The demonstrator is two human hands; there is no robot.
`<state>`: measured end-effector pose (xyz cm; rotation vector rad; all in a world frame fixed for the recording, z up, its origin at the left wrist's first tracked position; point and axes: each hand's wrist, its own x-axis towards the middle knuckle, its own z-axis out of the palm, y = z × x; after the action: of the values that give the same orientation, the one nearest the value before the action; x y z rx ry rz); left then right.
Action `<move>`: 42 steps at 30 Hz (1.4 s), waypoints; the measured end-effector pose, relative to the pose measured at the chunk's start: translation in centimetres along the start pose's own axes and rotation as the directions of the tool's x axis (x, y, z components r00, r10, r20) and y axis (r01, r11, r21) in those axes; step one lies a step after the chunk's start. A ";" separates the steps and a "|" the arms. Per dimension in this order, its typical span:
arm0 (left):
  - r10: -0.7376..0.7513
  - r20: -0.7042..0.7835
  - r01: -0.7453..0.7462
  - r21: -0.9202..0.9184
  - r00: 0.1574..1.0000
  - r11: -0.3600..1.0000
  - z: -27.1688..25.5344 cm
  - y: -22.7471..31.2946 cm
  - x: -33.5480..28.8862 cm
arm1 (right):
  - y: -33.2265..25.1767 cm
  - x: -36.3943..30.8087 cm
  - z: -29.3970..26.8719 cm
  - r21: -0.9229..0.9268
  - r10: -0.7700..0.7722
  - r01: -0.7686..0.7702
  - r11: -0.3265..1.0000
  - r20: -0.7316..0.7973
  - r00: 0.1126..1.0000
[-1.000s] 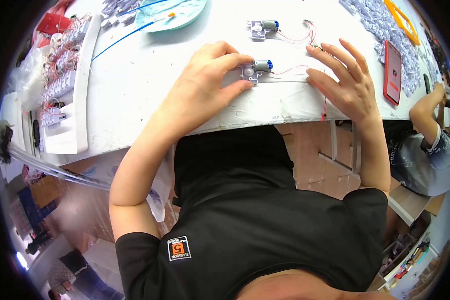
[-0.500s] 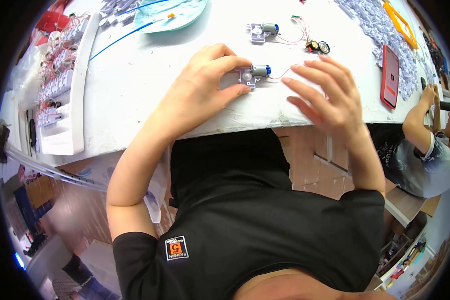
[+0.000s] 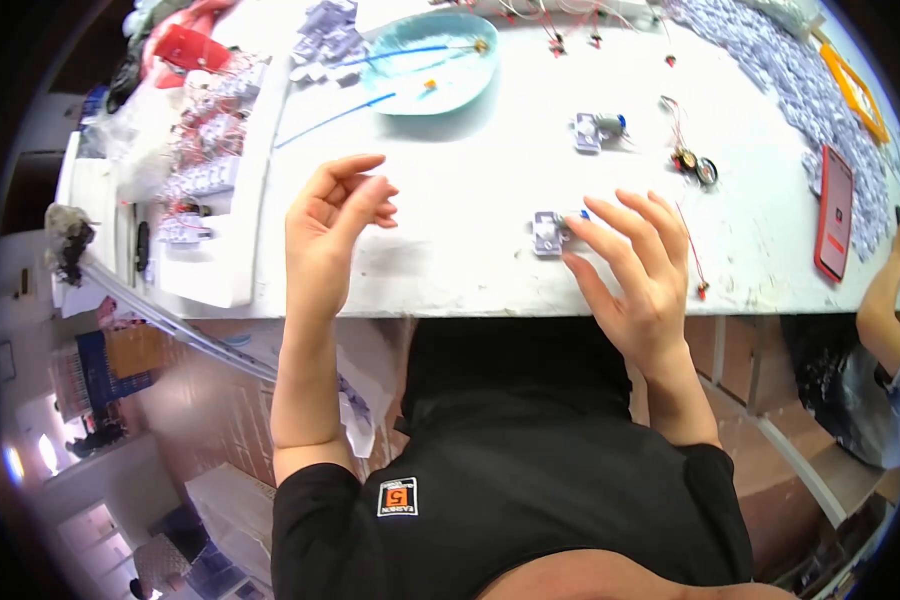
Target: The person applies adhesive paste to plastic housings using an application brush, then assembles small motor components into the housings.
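While our left hand (image 3: 330, 225) hovers empty, our right hand (image 3: 638, 270) spans the near gearmotor (image 3: 548, 234); we cannot confirm grip.

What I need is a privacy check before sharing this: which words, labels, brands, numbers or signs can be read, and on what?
Square patch on the black shirt: lettering and a numeral on orange, upside down in this view; I won't copy them out.
Red phone: marks on its screen, too small to read.
Elsewhere: I can make out no readable text.
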<state>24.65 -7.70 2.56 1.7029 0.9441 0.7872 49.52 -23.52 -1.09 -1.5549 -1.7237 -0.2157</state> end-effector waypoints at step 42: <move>0.674 -0.036 -0.671 0.067 0.738 0.738 1.7 6.4 3.0 | 0.8 -0.1 0.9 -0.004 0.086 -0.088 0.996 -0.127 0.988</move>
<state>29.01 -7.11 8.38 2.1024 0.3477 1.2981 49.84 -22.89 -2.09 -1.5852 -1.5552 -0.2734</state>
